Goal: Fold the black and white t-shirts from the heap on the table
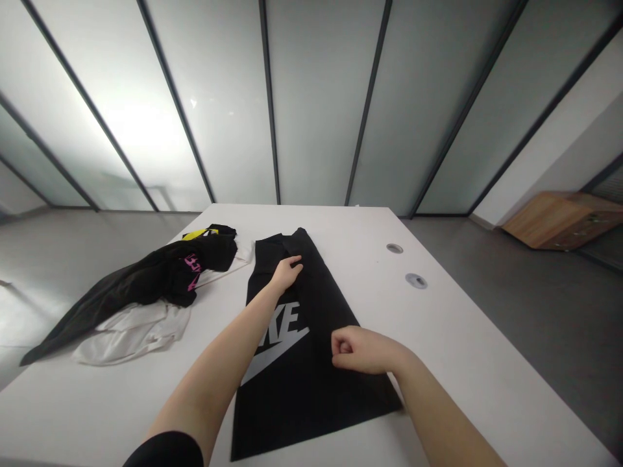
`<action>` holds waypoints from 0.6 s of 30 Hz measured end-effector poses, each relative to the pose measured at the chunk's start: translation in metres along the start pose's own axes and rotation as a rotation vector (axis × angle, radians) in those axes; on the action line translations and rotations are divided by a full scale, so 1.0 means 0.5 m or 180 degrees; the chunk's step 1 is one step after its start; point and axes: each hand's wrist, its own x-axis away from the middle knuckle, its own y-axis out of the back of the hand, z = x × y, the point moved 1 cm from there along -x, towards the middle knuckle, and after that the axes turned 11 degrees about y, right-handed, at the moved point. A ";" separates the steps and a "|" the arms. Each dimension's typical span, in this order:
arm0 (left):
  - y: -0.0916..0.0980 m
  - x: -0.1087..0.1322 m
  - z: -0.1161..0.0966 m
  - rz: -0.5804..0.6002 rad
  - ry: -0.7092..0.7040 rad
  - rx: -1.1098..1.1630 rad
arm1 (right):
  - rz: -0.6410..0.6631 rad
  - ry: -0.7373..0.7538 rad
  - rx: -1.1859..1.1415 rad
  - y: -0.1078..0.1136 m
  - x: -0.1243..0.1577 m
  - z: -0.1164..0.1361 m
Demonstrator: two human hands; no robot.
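Black garment, its logo half-hidden, lies beneath the open left hand and clenched right hand.

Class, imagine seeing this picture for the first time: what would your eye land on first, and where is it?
The eye goes first to the black garment with its large white Nike print, lying flat in the middle of the white table. The left hand rests on its far part, and the right hand is curled at its right edge. Further left on the table lies a heap of black clothing with pink print, over white cloth.
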 end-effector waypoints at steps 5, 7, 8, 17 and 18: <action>0.047 -0.008 -0.011 -0.0020 0.0098 0.0279 | -0.0133 0.0727 -0.0922 -0.031 0.001 0.043; 0.072 -0.008 -0.015 -0.0017 0.0179 0.0412 | -0.0114 0.0875 -0.1033 -0.051 -0.005 0.055; 0.084 -0.007 -0.016 -0.0013 0.0228 0.0470 | -0.0081 0.0902 -0.1003 -0.060 -0.009 0.060; 0.126 0.009 0.000 -0.0025 0.0415 0.0493 | 0.0050 0.0839 -0.0720 -0.096 -0.034 0.064; 0.131 0.009 -0.002 -0.0009 0.0408 0.0525 | 0.0032 0.0898 -0.0841 -0.101 -0.037 0.061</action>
